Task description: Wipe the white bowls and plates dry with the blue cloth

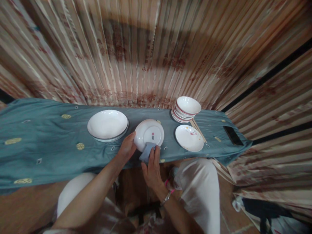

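Note:
A white plate (pixel 140 131) is tilted up over the table's front edge, its underside with a small red and black mark facing me. My left hand (pixel 127 148) grips this plate by its left rim. Against the lower part of the underside, my right hand (pixel 153 169) presses a folded grey-blue cloth (pixel 147 152), fingers over the cloth. To the left sits a stack of large white dishes (pixel 107 124). On the right lies a white plate with a flower print (pixel 189 138), face up.
Behind the flowered plate stands a stack of white bowls with red rims (pixel 186 109), with wooden chopsticks (pixel 198 130) beside it. A black phone (pixel 233 135) lies near the right end of the blue-green tablecloth (pixel 58 143). Pleated curtains (pixel 136 58) hang close behind the table and on the right.

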The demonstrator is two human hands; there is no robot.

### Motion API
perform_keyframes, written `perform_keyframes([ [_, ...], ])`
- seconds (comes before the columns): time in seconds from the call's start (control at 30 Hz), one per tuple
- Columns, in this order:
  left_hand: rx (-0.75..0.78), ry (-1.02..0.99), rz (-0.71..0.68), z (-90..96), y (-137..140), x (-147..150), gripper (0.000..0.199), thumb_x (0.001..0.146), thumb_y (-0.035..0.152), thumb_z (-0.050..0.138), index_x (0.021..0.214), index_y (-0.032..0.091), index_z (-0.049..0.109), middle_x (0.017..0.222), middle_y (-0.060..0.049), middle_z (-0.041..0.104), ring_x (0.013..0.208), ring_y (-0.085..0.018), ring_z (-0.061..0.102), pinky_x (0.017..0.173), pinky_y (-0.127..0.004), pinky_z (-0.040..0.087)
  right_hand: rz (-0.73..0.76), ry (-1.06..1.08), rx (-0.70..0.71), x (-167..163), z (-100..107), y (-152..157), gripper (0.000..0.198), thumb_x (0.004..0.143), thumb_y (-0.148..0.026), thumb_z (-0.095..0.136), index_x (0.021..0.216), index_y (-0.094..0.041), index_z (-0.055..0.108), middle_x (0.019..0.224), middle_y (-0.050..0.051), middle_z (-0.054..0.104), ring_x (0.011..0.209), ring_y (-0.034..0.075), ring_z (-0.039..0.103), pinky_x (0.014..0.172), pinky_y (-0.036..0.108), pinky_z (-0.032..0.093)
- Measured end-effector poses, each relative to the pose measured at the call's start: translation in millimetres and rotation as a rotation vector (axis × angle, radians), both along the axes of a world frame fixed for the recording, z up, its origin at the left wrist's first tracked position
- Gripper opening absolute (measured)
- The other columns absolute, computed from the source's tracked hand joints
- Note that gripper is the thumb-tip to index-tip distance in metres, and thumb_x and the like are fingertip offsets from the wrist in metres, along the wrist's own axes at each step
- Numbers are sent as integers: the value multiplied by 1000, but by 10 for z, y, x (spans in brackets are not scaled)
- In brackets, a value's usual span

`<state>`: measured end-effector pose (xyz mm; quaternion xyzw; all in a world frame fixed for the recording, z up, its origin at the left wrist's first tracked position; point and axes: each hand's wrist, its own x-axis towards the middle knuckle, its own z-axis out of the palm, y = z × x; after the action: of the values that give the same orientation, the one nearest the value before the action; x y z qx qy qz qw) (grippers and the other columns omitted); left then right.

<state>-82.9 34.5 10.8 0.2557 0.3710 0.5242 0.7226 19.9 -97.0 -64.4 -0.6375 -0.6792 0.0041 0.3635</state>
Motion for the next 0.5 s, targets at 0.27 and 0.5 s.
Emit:
perform_keyframes([
  [0.27,10,-15,0,-41,25,-18,23,69,33,80,76,14,70,71,-3,72,77,-20,65,75,-31,51,145,-132,54,0,139,93,71,101,-31,45,160,-8,12,166,21,17,156,34,4,117,61,35],
  [0.5,-14,5,66,-26,41,-29,17,68,24,81,70,13,69,67,0,69,62,-11,57,67,-24,47,180,-170,58,-14,375,346,59,100,-22,41,157,-10,28,164,17,28,157,30,5,120,59,31],
])
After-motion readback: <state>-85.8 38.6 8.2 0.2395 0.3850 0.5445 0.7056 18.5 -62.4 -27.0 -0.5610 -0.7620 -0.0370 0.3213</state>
